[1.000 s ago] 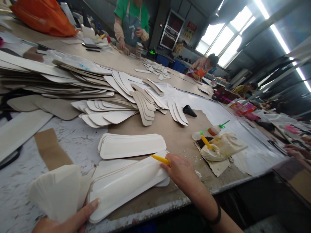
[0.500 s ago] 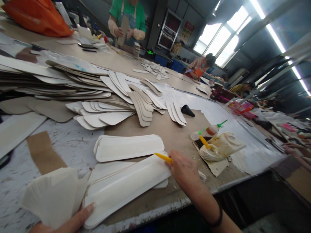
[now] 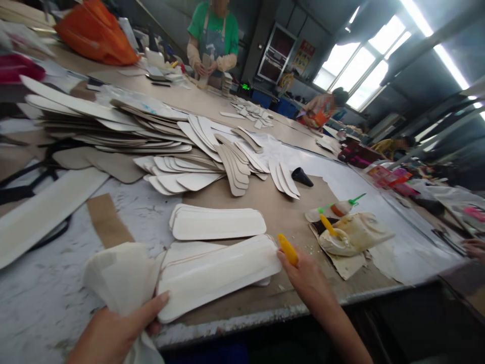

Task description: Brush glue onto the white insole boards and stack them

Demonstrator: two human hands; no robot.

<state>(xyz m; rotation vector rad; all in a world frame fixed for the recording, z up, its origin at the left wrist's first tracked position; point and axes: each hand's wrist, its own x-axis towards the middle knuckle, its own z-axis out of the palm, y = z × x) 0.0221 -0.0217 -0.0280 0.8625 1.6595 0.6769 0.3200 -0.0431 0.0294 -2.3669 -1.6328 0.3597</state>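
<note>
Head view: the left hand (image 3: pixel 113 331) grips a bundle of thin white sheets (image 3: pixel 119 275), fingers closed around it, thumb pressing the near end of a long white strip (image 3: pixel 217 275). The strip lies flat at the near edge of the counter (image 3: pixel 56 298), atop similar pieces. The right hand (image 3: pixel 308 280) is closed on a yellow tool (image 3: pixel 288 249) whose tip sits just beside the strip's far end. A second stack of strips (image 3: pixel 217 223) lies just behind. Further right is a glue-stained rag (image 3: pixel 356 233). A person in a green shirt (image 3: pixel 214 25) stands at the far end.

Long white panel (image 3: pixel 215 275) flat at table edge; yellow brush (image 3: pixel 288 249) tilted.
</note>
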